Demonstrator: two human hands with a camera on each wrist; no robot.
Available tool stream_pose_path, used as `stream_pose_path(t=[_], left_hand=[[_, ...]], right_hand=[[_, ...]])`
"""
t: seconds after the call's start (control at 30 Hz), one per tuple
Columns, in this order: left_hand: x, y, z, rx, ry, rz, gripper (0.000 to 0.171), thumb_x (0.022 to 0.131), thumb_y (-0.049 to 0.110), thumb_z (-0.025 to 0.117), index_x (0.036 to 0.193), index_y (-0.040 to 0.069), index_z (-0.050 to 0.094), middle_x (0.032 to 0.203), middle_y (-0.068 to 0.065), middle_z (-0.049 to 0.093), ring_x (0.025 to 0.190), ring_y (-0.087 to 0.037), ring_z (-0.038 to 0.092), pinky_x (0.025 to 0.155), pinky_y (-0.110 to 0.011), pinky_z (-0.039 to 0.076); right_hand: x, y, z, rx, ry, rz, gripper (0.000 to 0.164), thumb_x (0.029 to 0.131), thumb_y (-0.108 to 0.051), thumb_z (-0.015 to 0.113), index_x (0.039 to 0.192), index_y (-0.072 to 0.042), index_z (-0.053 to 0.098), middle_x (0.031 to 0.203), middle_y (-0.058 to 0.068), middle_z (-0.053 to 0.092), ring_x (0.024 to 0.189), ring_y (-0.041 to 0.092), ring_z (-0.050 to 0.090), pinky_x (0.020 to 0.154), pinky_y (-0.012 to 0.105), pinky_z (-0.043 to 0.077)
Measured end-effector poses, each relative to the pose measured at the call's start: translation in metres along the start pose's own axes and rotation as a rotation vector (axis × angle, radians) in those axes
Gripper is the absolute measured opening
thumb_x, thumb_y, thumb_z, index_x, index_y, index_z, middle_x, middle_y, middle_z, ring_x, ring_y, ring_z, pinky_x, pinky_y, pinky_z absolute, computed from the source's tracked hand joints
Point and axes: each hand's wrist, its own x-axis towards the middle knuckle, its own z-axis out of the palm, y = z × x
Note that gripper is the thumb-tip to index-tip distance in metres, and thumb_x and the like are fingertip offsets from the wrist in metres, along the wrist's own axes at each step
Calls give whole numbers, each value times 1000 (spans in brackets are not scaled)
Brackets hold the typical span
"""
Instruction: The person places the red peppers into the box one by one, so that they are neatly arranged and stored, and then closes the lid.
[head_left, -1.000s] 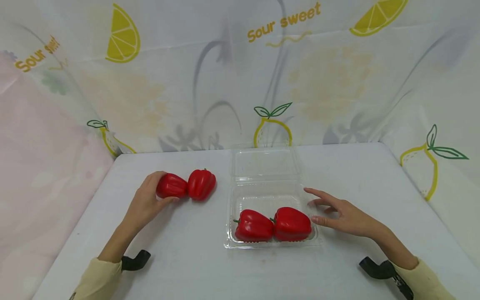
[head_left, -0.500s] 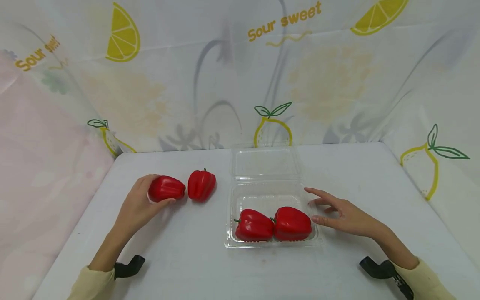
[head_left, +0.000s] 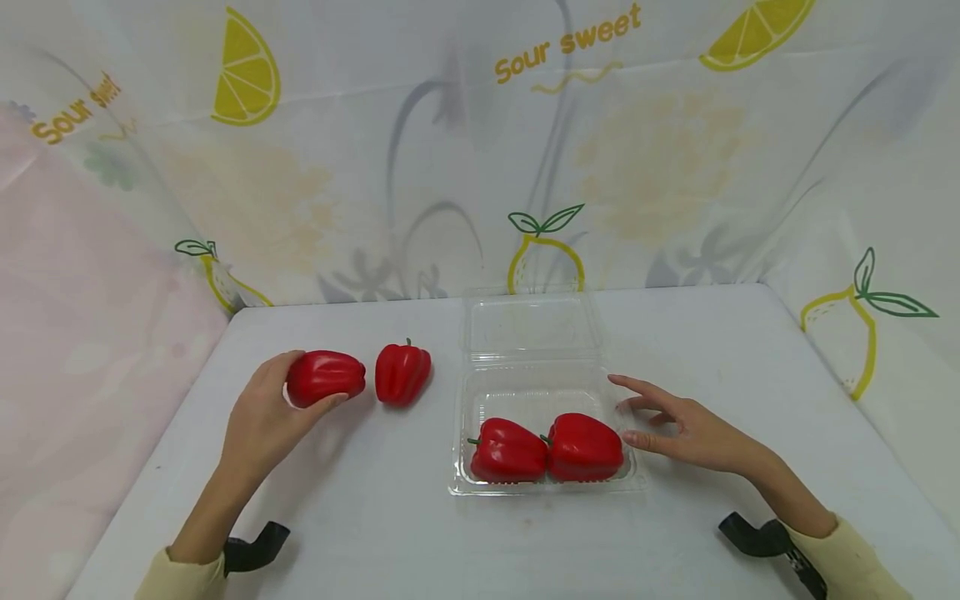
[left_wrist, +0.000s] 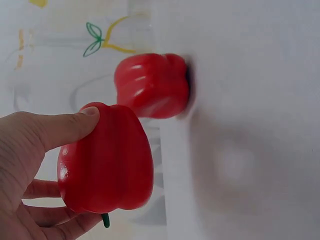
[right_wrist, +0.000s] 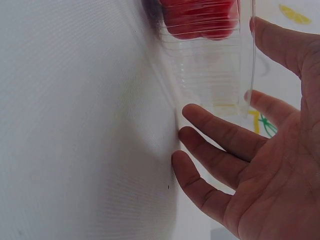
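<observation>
My left hand (head_left: pixel 262 417) grips a red bell pepper (head_left: pixel 326 377) between thumb and fingers. In the left wrist view that pepper (left_wrist: pixel 107 160) hangs above the table, its green stem pointing down in the picture. A second red bell pepper (head_left: pixel 402 373) rests on the table just right of it, a small gap between them. Two more red peppers (head_left: pixel 585 447) lie side by side along the near edge of a clear plastic clamshell box (head_left: pixel 517 387). Beside that box's right wall is my right hand (head_left: pixel 693 433), fingers spread and holding nothing; its thumb is at the rim (right_wrist: pixel 252 60).
The box's clear lid (head_left: pixel 532 325) is folded back towards the rear of the white table (head_left: pixel 390 533). A printed cloth (head_left: pixel 480 150) hangs behind the table. Black wrist mounts (head_left: pixel 258 547) jut out near both sleeves.
My left hand has drawn its pepper leftwards, away from the pepper beside it, and the gap between them has widened. The right hand and the box have stayed in place.
</observation>
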Motion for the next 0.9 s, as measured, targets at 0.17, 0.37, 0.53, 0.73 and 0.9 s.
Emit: stream_pose_path(t=[0.17, 0.37, 0.53, 0.73, 0.9], left_hand=[[-1, 14, -1, -8, 55, 52, 73, 69, 19, 90, 127, -4, 52, 119, -22, 58, 105, -39, 55, 74, -60, 54], [-3, 32, -1, -31, 100, 80, 73, 67, 18, 92, 126, -3, 54, 117, -21, 59, 103, -37, 56, 74, -58, 54], [-5, 47, 1, -43, 101, 83, 73, 66, 20, 92, 125, -3, 55, 117, -20, 59, 103, -35, 56, 75, -57, 55], [-4, 64, 8, -84, 75, 96, 75, 66, 21, 92, 127, -2, 55, 121, -18, 59, 107, -34, 56, 76, -55, 56], [-2, 78, 17, -102, 34, 97, 76, 66, 23, 93, 128, 0, 54, 123, -17, 58, 109, -34, 56, 76, -54, 56]], right_hand=[[0, 0, 0, 3, 3, -7, 74, 90, -37, 71, 153, -26, 33, 131, 4, 59, 114, 27, 59, 82, 39, 54], [0, 1, 0, -3, 9, -11, 74, 90, -37, 71, 153, -29, 33, 131, 4, 59, 114, 26, 60, 82, 38, 54], [0, 1, 1, -3, 7, -7, 75, 90, -37, 72, 153, -30, 33, 133, 5, 58, 115, 26, 59, 82, 36, 54], [0, 0, -1, -4, 4, 0, 75, 89, -37, 72, 153, -28, 33, 133, 5, 58, 116, 27, 59, 82, 38, 54], [0, 1, 0, 7, 2, -1, 74, 90, -38, 71, 153, -29, 33, 133, 4, 58, 117, 28, 58, 83, 40, 53]])
